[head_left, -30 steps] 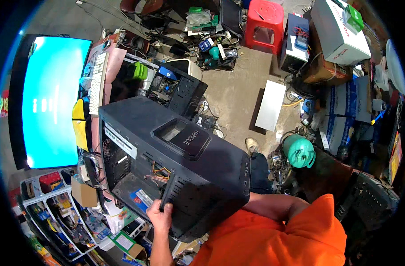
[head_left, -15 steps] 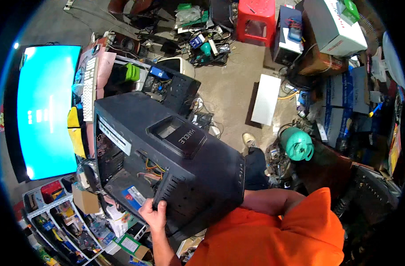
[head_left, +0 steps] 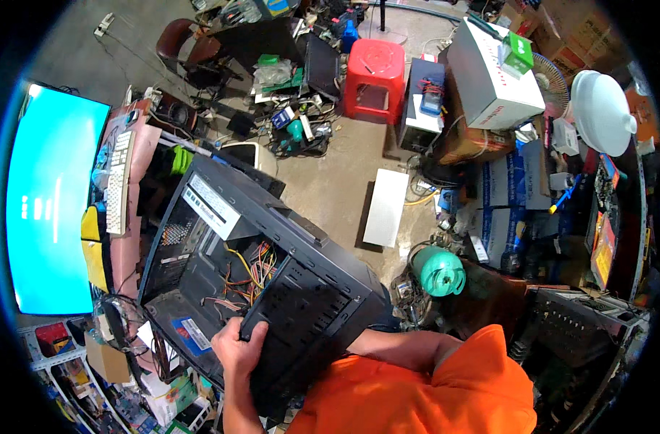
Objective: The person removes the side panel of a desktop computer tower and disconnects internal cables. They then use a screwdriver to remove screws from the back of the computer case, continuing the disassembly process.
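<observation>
A black computer case (head_left: 308, 267) is held up, tilted, in front of my body with its open side turned upward. Coloured cables (head_left: 254, 275) hang inside it, and a white label strip (head_left: 210, 210) runs along one inner edge. My left hand (head_left: 237, 347) is closed round the edge of the perforated drive cage (head_left: 301, 304), thumb on top. My right forearm (head_left: 406, 349) reaches behind the case's right end; the hand itself is hidden there, so its grip does not show.
At left stand a lit monitor (head_left: 55, 195) and a white keyboard (head_left: 120, 181). A red stool (head_left: 375, 72), a white flat box (head_left: 386, 208) and a green gas cylinder (head_left: 438, 271) stand on the floor beyond. Parts trays (head_left: 77, 365) fill the lower left.
The case has tipped so its open interior and cables show more, and its handle side has turned away. My left hand keeps its hold. The whole view has shifted toward the right.
</observation>
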Tool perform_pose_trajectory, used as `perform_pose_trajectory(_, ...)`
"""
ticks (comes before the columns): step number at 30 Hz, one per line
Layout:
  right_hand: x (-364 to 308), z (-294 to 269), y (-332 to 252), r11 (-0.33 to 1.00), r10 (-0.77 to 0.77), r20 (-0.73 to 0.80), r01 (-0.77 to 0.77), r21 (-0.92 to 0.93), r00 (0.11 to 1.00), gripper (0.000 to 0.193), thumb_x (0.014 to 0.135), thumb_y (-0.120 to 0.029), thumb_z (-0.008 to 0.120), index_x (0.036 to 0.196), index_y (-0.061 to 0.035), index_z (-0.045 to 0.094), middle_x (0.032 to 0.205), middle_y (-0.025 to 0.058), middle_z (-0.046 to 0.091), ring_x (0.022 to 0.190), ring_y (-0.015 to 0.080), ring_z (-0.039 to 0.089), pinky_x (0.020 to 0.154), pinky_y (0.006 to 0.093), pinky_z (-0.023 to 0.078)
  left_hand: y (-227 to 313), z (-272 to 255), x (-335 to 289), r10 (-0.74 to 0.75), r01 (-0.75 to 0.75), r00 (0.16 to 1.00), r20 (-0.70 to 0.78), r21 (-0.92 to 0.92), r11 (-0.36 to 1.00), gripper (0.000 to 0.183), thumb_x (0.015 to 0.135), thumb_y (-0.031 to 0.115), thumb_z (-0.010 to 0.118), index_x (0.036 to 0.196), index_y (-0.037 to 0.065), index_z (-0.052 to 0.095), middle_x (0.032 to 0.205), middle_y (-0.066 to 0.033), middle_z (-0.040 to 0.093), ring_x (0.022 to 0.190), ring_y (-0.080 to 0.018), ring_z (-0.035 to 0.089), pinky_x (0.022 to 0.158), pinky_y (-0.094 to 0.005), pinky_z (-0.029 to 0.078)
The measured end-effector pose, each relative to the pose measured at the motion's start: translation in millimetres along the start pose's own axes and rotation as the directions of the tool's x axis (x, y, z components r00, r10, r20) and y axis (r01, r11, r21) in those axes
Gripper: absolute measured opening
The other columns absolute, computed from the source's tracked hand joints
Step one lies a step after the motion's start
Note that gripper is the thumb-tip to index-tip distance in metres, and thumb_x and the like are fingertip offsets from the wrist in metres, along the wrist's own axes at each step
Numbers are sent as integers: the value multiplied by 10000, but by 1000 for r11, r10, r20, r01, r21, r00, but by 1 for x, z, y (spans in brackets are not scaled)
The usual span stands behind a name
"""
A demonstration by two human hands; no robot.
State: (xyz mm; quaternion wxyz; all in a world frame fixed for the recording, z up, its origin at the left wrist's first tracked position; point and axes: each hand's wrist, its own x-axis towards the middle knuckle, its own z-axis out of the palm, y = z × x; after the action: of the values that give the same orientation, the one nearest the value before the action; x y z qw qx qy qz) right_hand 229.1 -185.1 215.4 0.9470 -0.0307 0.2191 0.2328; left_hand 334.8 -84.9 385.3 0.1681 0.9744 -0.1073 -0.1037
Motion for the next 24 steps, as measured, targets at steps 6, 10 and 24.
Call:
perform_pose_trajectory(6, -2, -8, -34, 998, -63, -36, 61, -33, 997, 604, 909, -520, 389, 1335, -93, 416, 1330, 123, 452, 1174, 307, 451, 989, 477, 376, 49, 6, 18, 148, -149, 989, 27, 92, 984, 371, 686, 400, 741, 749, 49, 636, 686, -171, 626, 674, -344, 624, 616, -395, 487)
perform_pose_trajectory(10, -14, -13, -56, 991, -129, -82, 127, -33, 988, 601, 910, -517, 389, 1335, -94, 416, 1330, 123, 451, 1175, 308, 450, 989, 477, 376, 52, 31, 36, 385, -378, 919, -88, 92, 921, 451, 723, 531, 670, 673, 90, 591, 573, -142, 597, 547, -337, 616, 496, -414, 489)
perform_pose_trajectory(24, -81, -61, -94, 917, -397, -306, 388, -93, 865, 590, 913, -507, 389, 1334, -95, 417, 1333, 123, 449, 1178, 310, 446, 987, 480, 376, 108, 101, 74, 531, -409, 751, 392, -355, 840, 564, 770, 569, 569, 794, 11, 648, 704, -216, 636, 711, -375, 640, 661, -467, 503)
